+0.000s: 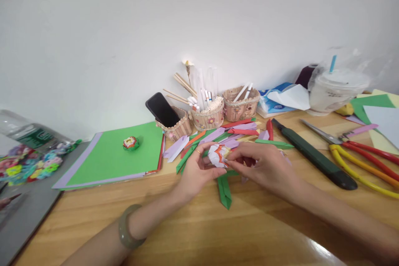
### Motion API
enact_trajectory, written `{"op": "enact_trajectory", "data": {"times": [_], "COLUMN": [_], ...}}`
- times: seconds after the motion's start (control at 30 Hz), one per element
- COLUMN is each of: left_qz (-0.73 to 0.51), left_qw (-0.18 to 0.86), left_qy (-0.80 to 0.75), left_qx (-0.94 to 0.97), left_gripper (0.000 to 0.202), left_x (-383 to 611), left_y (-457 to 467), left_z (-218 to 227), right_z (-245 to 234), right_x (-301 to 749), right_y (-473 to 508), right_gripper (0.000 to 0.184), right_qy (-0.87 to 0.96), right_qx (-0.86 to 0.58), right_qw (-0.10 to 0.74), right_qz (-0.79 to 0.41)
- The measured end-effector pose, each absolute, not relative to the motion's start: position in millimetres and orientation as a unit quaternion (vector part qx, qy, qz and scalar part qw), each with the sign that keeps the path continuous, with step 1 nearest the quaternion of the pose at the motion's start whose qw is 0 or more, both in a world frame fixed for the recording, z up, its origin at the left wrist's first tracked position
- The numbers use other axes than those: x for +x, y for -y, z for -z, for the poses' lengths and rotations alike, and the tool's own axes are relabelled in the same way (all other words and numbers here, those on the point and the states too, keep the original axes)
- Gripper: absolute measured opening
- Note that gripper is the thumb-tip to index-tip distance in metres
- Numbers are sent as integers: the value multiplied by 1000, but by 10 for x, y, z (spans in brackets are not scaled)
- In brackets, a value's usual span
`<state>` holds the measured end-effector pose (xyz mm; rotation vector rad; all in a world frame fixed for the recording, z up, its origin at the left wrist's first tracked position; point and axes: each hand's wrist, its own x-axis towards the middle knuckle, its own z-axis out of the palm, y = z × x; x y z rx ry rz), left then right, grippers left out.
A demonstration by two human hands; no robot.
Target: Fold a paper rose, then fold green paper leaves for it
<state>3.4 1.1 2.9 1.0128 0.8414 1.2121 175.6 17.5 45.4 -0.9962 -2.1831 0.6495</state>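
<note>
Near the middle of the head view, my left hand (pixel 201 170) is closed around a folded paper flower (pixel 217 155) with white and orange petals. My right hand (pixel 260 160) pinches the flower's right side between thumb and fingers. Green folded strips (pixel 224 193) stick out below the flower; whether they are joined to it I cannot tell. Just behind both hands lies a pile of folded paper strips (pixel 215 135) in purple, red, green and orange. A small finished-looking paper flower (pixel 130 143) with green outer petals sits on the green paper stack (pixel 102 166) to the left.
Wooden baskets (pixel 207 118) with sticks and pens stand along the wall; a phone (pixel 162 109) leans in one. At right lie a dark green cutter (pixel 313 153), scissors (pixel 358 149), a tissue pack (pixel 277 99) and a plastic cup (pixel 338 89). A bottle (pixel 34 135) lies at left.
</note>
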Motion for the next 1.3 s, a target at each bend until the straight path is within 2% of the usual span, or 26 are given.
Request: {"op": "enact_trajectory", "data": {"times": [0.13,0.27,0.37,0.47,0.6,0.97,1.13,1.3], "left_qz": [-550,-559,-564,-569,-563,-540,-532,-536], "left_qw": [613,626,625,618,603,600,603,603], "left_qy": [-382,-379,-371,-365,-369,-374,-367,-380], "left_qx": [418,391,392,402,428,457,467,452], "left_gripper": [54,60,59,57,56,53,53,53], "left_x": [41,41,45,48,48,54,50,56], "left_y": [-31,-42,-45,-45,-33,11,13,20], "left_z": [8,27,21,10,-5,-13,-9,-23], "right_z": [-382,-333,-294,-289,-349,-441,-396,-312], "right_x": [1751,1762,1766,1764,1753,1751,1761,1759], "right_y": [-130,-143,-150,-134,-110,-159,-173,-162], "right_gripper": [17,16,16,16,13,15,12,14], "right_qy": [856,847,865,874,850,859,875,892], "right_qx": [-341,-323,-284,-261,-297,-325,-311,-302], "right_qw": [384,421,412,408,428,337,339,336], "right_qz": [-62,5,43,33,-74,-206,-151,22]}}
